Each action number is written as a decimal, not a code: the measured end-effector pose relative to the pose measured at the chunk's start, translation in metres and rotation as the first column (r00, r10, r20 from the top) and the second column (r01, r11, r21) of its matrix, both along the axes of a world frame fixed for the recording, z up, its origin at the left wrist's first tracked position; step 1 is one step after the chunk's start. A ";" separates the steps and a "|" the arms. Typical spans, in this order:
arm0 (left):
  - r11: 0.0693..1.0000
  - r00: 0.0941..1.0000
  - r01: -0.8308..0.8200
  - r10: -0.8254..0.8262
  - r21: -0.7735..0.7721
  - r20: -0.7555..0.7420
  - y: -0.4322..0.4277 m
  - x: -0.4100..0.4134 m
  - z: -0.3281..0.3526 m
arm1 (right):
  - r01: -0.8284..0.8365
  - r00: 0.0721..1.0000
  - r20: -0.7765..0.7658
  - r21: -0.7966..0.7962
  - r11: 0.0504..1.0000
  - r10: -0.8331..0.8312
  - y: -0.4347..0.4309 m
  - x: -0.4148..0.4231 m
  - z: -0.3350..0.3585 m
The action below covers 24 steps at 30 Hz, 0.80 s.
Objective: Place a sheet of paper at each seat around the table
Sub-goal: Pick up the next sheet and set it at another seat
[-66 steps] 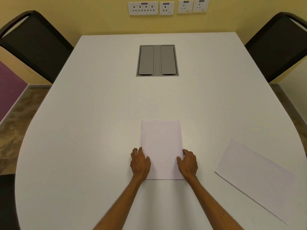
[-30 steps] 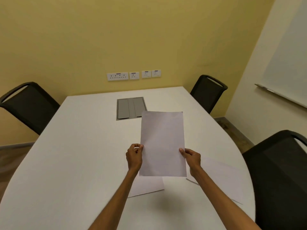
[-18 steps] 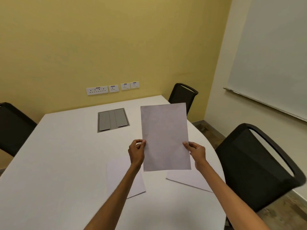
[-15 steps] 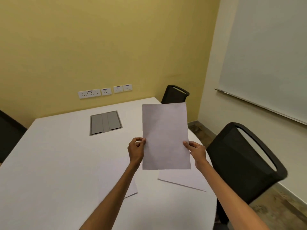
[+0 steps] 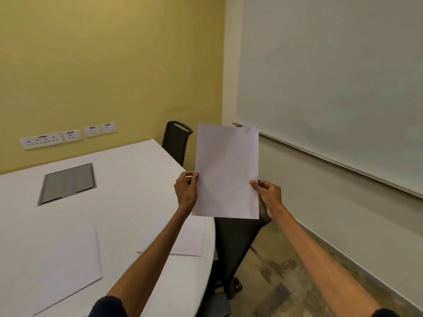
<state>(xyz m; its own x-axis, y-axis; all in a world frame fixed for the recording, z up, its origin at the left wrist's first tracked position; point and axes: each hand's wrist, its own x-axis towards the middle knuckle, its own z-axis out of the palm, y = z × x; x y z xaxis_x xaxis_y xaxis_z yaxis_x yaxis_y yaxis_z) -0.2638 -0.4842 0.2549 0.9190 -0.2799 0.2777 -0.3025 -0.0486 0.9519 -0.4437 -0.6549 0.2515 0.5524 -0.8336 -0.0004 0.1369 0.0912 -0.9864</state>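
Head view: left hand (image 5: 185,191) and right hand (image 5: 267,194) pinch upright sheet (image 5: 226,171).

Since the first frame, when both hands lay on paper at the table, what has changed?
Both hands took hold of the held sheet and lifted it off the table: left hand pinches its left edge, right hand its right edge, upright in the air. The view swung right toward the whiteboard. Unchanged: one sheet remains at the near seat, another by the right chair.
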 end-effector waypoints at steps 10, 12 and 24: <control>0.986 0.985 0.168 -0.168 0.007 0.021 -0.154 -0.081 0.007 | 0.194 0.981 0.004 0.023 0.981 -0.194 -0.128 -0.096 0.000; 0.981 0.981 0.192 -0.192 0.015 0.021 -0.184 -0.085 0.005 | 0.221 0.975 0.000 0.026 0.975 -0.221 -0.154 -0.104 -0.002; 0.965 0.964 0.261 -0.259 -0.030 0.058 -0.392 -0.058 -0.003 | 0.220 0.973 -0.053 -0.054 0.974 -0.223 -0.364 -0.089 -0.007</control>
